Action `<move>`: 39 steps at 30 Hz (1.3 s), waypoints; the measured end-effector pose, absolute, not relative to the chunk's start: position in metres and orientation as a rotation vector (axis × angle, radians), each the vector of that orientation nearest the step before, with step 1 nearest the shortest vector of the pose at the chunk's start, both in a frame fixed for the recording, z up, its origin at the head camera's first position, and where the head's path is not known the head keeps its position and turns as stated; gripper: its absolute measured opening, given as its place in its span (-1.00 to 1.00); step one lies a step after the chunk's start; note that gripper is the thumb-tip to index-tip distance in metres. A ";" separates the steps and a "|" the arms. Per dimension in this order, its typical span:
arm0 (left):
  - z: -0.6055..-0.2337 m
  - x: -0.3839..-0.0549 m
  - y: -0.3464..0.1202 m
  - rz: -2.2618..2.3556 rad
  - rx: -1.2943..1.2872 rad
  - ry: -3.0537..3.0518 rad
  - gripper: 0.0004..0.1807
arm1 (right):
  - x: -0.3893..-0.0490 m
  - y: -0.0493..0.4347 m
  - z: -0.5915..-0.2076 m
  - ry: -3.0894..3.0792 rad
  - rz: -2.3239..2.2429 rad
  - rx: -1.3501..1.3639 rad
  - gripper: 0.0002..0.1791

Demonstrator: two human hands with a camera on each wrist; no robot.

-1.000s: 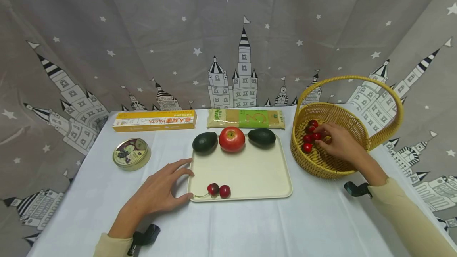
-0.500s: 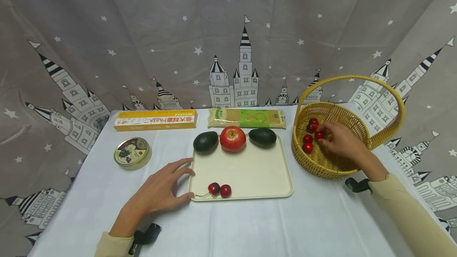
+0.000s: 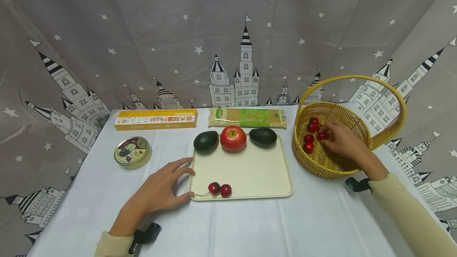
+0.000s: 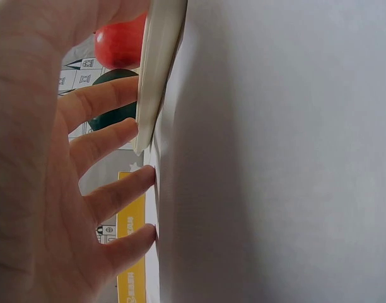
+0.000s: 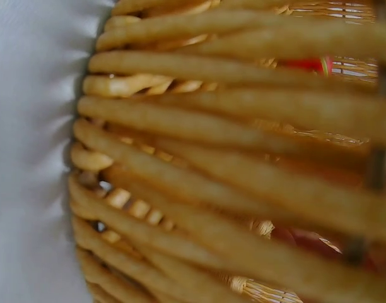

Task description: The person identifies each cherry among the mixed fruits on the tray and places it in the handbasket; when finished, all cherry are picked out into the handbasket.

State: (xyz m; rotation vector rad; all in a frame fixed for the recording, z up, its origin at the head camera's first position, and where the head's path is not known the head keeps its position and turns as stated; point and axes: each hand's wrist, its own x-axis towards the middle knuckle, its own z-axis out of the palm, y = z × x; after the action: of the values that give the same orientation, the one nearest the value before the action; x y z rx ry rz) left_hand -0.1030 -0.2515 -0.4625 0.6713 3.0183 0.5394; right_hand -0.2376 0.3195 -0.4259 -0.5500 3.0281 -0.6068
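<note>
My left hand (image 3: 166,188) rests at the left edge of a cream tray (image 3: 257,175), fingers spread and thumb and fingertips at its rim. In the left wrist view, the fingers (image 4: 111,142) reach the rim and the cloth beside it. The tray bears two dark red cherries (image 3: 225,190) at the front, a red tomato (image 3: 233,139) and two avocados (image 3: 206,141) along the back. My right hand (image 3: 340,140) is inside the yellow wicker basket (image 3: 323,171), pinching a red cherry (image 3: 322,136). Several more cherries (image 3: 308,147) lie left of it. Basket weave fills the right wrist view and hides that hand.
A yellow pasta box (image 3: 155,119) and a green-labelled pasta packet (image 3: 247,117) lie behind the tray. A round tin (image 3: 133,152) stands on the left. The basket's tall handle (image 3: 351,77) arches over the right hand. A grey castle-print curtain (image 3: 160,31) hangs behind the table.
My right hand has shifted slightly right inside the basket with the cherry, drawing it a little apart from the others. My left hand and the tray have stayed in place.
</note>
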 end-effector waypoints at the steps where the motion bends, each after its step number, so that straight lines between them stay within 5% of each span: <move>1: -0.462 -0.103 -0.252 0.541 0.673 3.019 -0.47 | -0.238 0.320 -0.425 3.028 -0.603 -0.547 -0.67; 39: -0.463 -0.102 -0.250 0.535 0.669 3.030 -0.47 | -0.206 0.256 -0.397 3.204 -0.845 -0.820 -0.70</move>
State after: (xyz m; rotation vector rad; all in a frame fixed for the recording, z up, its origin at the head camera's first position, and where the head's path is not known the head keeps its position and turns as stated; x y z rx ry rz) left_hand -0.1021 -0.2505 -0.4627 0.6687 3.0299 0.5355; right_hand -0.2064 0.2563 -0.3971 -0.8198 3.2044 -0.8454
